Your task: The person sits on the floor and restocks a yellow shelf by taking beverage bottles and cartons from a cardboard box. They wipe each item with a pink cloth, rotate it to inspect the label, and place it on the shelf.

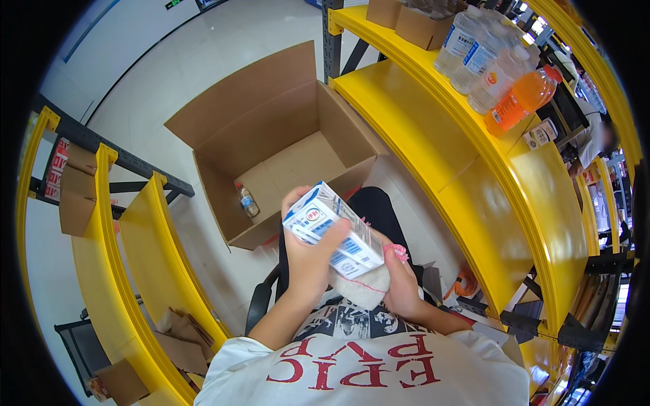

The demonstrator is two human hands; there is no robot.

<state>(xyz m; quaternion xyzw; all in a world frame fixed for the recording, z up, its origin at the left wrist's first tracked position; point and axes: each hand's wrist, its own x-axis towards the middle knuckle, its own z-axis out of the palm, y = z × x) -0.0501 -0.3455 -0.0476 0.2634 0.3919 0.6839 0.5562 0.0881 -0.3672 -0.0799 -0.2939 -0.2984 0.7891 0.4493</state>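
Note:
A blue and white carton (335,231) is tilted in front of my chest, with my left hand (315,248) closed around its upper end, thumb across the printed face. My right hand (403,279) holds a whitish cloth (363,289) with a pink edge against the carton's lower end; some of its fingers are hidden. Beyond my hands, a large open cardboard box (289,157) stands on the floor. Inside its left corner lies a small clear plastic bottle (247,200) with a red cap.
Yellow metal shelves (431,152) run along my right, bearing several clear bottles (472,56), an orange drink bottle (523,99) and a small carton (540,134). More yellow shelves (147,243) with cardboard boxes (77,208) stand at left. Another person (591,132) is at far right.

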